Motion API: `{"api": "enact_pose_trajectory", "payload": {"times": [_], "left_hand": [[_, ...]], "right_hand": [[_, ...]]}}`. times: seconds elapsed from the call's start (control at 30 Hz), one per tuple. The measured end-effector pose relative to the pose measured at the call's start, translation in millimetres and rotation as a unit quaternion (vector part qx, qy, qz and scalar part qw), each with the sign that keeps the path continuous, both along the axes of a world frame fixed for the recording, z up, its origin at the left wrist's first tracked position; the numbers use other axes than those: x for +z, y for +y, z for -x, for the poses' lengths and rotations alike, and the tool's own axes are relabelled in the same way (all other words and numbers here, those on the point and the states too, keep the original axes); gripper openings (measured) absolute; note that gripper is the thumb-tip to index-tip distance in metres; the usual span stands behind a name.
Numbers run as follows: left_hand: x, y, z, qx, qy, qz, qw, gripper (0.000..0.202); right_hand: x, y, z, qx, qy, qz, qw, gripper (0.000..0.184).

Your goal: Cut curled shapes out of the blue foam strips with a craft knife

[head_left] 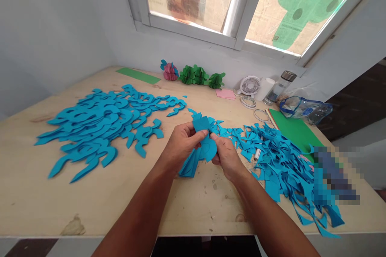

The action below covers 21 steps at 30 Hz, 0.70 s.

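Over the middle of the table, a stack of blue paper (193, 162) with drawn curved lines is pinched in my left hand (181, 140), its thumb lying across the upper sheets. The stack's right side has a rounded cut edge. My right hand (227, 156) is closed close against that edge, thumb on top. A small dark bit shows by its thumb tip; what those fingers hold is mostly hidden. On the left lies a big pile of curvy blue paper cutouts (99, 118). Blue paper scraps (289, 164) are heaped to the right of my right hand.
Along the wall stand green paper honeycomb figures (196, 74), a pink one (170, 71), a small white fan (250, 85) and a bottle (279, 88). Tape rolls (248, 102), a clear pouch (306, 109) and green sheets (297, 130) lie at right. A marker (257, 153) sits among the scraps.
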<state>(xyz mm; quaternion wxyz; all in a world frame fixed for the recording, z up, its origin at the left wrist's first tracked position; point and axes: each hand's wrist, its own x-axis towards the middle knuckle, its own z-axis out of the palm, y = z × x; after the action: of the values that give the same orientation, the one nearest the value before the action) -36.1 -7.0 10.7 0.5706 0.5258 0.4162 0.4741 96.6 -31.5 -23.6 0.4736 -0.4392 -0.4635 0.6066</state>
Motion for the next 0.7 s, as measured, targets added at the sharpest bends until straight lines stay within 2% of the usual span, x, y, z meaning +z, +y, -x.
{"api": "enact_pose_trajectory", "payload": {"times": [0.2, 0.7], "left_hand": [[2.5, -0.8, 1.0, -0.028, -0.006, 0.014, 0.999, 0.019], [1.3, -0.2, 0.6, -0.020, -0.017, 0.009, 1.000, 0.018]], "right_hand": [[1.0, -0.7, -2.4, 0.009, -0.008, 0.001, 1.000, 0.047], [-1.2, -0.5, -1.8, 0.013, 0.021, 0.006, 1.000, 0.049]]}}
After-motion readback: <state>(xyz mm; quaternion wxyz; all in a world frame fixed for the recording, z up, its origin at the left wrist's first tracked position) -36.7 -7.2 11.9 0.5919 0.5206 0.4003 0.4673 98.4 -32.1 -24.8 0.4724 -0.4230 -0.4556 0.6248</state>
